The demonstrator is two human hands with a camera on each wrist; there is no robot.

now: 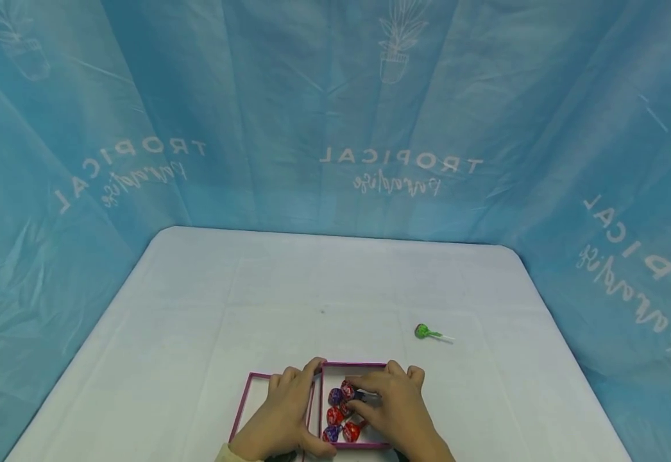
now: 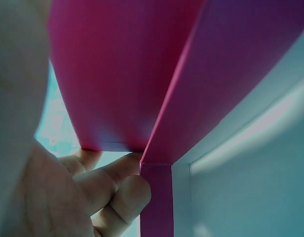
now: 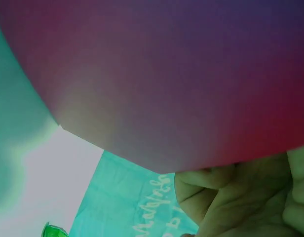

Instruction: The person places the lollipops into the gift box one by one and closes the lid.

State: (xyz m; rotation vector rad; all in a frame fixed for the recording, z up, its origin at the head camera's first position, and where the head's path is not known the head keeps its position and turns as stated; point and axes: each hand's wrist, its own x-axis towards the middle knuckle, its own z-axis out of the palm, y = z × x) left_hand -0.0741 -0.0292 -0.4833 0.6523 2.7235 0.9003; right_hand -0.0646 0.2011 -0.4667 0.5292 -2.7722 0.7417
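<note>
An open box (image 1: 354, 364) with a magenta rim and pale inside holds several lollipops with red and purple wrappers, such as a red lollipop (image 1: 334, 416). My left hand (image 1: 283, 410) grips the box's left side, fingers at the far corner and thumb at the near one. In the left wrist view, curled fingers (image 2: 130, 197) touch a magenta wall. My right hand (image 1: 396, 401) reaches over the box's right side, thumb and index finger curled round a lollipop (image 1: 348, 389) inside. The right wrist view shows mostly the magenta outer wall (image 3: 142, 98), hiding that grasp.
A second magenta-rimmed tray or lid (image 1: 242, 403) lies left of the box, partly under my left arm. A green lollipop (image 1: 422, 331) with a white stick lies on the white table (image 1: 324, 276), beyond the box to the right. Blue printed curtains (image 1: 289, 128) surround the table.
</note>
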